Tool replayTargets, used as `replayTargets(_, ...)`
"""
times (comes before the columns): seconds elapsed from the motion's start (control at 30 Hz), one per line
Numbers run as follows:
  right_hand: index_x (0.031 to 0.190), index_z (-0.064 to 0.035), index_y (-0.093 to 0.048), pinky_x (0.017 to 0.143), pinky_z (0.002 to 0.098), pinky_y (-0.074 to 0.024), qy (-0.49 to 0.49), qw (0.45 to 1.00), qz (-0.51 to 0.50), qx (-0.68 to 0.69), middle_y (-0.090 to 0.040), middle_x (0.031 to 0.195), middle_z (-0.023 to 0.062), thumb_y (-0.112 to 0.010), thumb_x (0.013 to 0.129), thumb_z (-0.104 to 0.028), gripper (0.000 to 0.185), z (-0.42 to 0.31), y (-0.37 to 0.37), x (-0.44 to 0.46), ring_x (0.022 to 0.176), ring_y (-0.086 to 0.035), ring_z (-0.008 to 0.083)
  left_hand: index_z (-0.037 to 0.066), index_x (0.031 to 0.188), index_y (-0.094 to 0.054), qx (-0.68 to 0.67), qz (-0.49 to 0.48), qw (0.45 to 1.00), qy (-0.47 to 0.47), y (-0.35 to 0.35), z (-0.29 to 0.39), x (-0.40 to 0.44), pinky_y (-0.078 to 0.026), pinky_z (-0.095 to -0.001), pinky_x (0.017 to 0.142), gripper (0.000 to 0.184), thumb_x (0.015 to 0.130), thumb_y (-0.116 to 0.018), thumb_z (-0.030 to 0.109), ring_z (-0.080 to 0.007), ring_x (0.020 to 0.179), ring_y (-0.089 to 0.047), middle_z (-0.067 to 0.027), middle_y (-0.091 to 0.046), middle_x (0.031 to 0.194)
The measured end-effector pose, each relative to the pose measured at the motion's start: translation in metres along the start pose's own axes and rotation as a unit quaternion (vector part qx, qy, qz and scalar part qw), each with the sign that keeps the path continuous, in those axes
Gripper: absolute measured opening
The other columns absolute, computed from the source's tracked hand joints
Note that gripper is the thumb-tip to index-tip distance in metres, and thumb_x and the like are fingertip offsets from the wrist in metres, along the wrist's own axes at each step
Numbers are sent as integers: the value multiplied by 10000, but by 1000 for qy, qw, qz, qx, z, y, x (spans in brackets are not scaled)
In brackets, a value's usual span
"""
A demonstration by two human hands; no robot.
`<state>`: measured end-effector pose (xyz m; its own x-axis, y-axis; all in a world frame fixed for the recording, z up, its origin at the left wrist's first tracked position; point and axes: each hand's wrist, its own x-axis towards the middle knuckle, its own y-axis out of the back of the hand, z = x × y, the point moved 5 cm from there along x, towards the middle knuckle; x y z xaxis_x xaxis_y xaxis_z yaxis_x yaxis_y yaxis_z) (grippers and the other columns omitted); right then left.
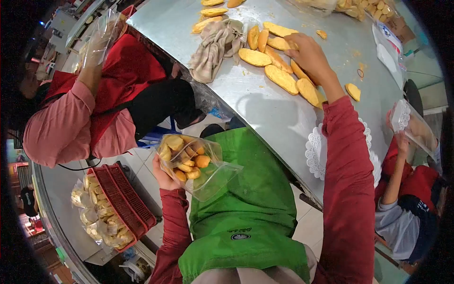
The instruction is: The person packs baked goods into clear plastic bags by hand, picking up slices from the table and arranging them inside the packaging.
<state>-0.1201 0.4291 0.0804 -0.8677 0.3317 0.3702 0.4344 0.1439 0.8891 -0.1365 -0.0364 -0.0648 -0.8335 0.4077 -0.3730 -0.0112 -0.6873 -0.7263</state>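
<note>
My left hand (164, 174) is closed on a clear plastic bag (213, 177), held low in front of the green apron. Several golden bread pieces (188, 156) lie inside it, and its mouth flares loosely to the right. Over the metal table, my right hand (309, 57) has its fingers curled onto a yellow bread slice (279, 43) in a loose group. Other long oval slices, such as one bread slice (281, 79), surround that hand. The palm hides part of the group, so the grip shows only partly.
A crumpled cloth (215, 49) lies left of the slices. White lace doilies (316, 151) rest near the table edge, beneath my right forearm. A red crate (125, 203) with bagged bread stands at lower left. Co-workers in pink (61, 123) and grey sleeves (395, 222) handle clear bags.
</note>
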Motion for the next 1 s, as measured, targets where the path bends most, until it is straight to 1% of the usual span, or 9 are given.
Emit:
replayTargets(0.27, 1020, -57, -664, 881, 353, -447, -35, 982, 96, 161, -631, 1104, 118, -644, 817, -221, 262, 16, 5, -9, 1020, -582, 282, 22, 1202, -505, -11, -6, 1000, -4, -1, -4, 4, -426, -427, 951, 457, 922, -394, 365, -295, 1072, -550, -129, -571, 1188)
replayTargets(0.37, 971, -44, -680, 830, 318, -464, 3, 980, 93, 174, -664, 1025, 91, -657, 810, -234, 249, 18, 10, -1, 953, -618, 232, 22, 1202, -506, -27, -73, 997, -17, 2, -3, 0, -426, -427, 951, 452, 923, -393, 360, -295, 1068, -553, -128, -575, 1181)
replayTargets(0.47, 945, -22, -682, 781, 276, -466, -66, 938, 73, 331, -684, 925, 71, -673, 800, -232, 255, 14, 26, 6, 882, -633, 177, 23, 1204, -506, -25, -61, 998, -26, 3, -6, -1, -424, -429, 953, 454, 923, -393, 362, -297, 1067, -552, -131, -575, 1180)
replayTargets(0.57, 1086, 5, -631, 921, 278, -427, -33, 931, 8, 362, -618, 1126, 62, -622, 861, -274, 358, -7, 64, 2, 1035, -576, 168, 23, 1223, -490, -6, -5, 1000, -16, 1, -7, -4, -443, -424, 939, 492, 929, -370, 399, -296, 1063, -557, -143, -564, 1187)
replayTargets(0.7, 1096, -49, -640, 793, 299, -513, 148, 906, 65, 391, -658, 1022, 120, -612, 854, -130, 257, -61, 153, -27, 886, -630, 190, 12, 1181, -509, 63, 43, 997, -11, -7, -8, -3, -529, -384, 809, 499, 942, -357, 423, -269, 931, -619, -149, -598, 1088)
replayTargets(0.77, 1119, 10, -598, 847, 287, -470, 201, 901, 84, 376, -610, 1093, 113, -578, 877, -194, 318, -53, 187, -48, 970, -583, 178, 11, 1145, -527, 72, 50, 996, -14, 2, -8, 2, -526, -362, 768, 463, 943, -361, 393, -264, 884, -621, -144, -606, 1052)
replayTargets(0.8, 1174, 53, -547, 957, 316, -418, 202, 895, 51, 395, -557, 1214, 116, -536, 911, -283, 428, -23, 208, -68, 1103, -537, 196, 10, 1126, -536, 77, 54, 995, -15, 6, -8, 4, -525, -352, 747, 446, 943, -363, 378, -261, 860, -621, -141, -610, 1035)
replayTargets(0.83, 1195, 57, -523, 966, 335, -412, 186, 899, 99, 384, -535, 1234, 132, -512, 919, -286, 440, 7, 230, -89, 1125, -520, 206, 15, 1175, -508, 63, 11, 998, 8, 36, -5, 9, -479, -387, 848, 461, 942, -340, 376, -286, 965, -583, -150, -576, 1122)
replayTargets(1.0, 1234, 58, -479, 988, 374, -393, 58, 923, 260, 278, -487, 1280, 169, -490, 917, -270, 457, 122, 289, -166, 1172, -483, 238, 25, 1189, -501, -6, -9, 1000, 26, 25, -2, -3, -449, -414, 928, 471, 938, -328, 384, -306, 1041, -558, -152, -562, 1169)
